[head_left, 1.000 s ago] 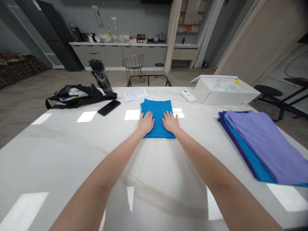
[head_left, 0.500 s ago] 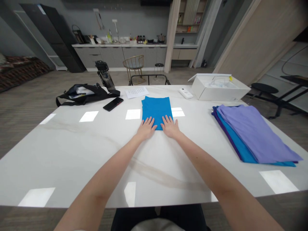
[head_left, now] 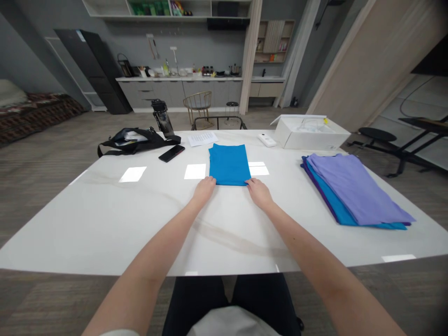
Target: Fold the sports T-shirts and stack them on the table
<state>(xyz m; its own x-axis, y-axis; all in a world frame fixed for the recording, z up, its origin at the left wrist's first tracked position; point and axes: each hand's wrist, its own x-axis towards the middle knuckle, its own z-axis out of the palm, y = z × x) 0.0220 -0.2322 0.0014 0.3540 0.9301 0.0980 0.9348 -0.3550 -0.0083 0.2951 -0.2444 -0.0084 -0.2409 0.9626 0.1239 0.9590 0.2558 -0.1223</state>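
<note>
At the far left of the white marbled table (head_left: 105, 224), a black shoulder bag (head_left: 140, 143) lies unzipped with pale contents showing; a black-lidded water bottle (head_left: 162, 119) stands just behind it, and a smartphone (head_left: 171, 153) lies dark-screened in front. Next comes a printed sheet of paper (head_left: 203, 138), its lines too small to read. The left hand (head_left: 205, 190) has its fingers drawn together at the near left corner of a folded blue garment (head_left: 229, 164), and seems to pinch it, though the thumb is hidden. The garment lies flat on the table, straight ahead of both hands, its near edge spanning the gap between them and its sides running away from the person; it looks close to square, so its long axis cannot be told surely. The right hand (head_left: 259, 192) pinches the near right corner between thumb and fingers; neither hand is clearly nearer. Beyond lies a white handheld device (head_left: 267, 140), then an open white box (head_left: 308, 137) with a small illegible mark low on its front. Furthest right is a loose stack, a lavender garment (head_left: 357, 189) over blue and dark purple ones. No brand can be read.
</note>
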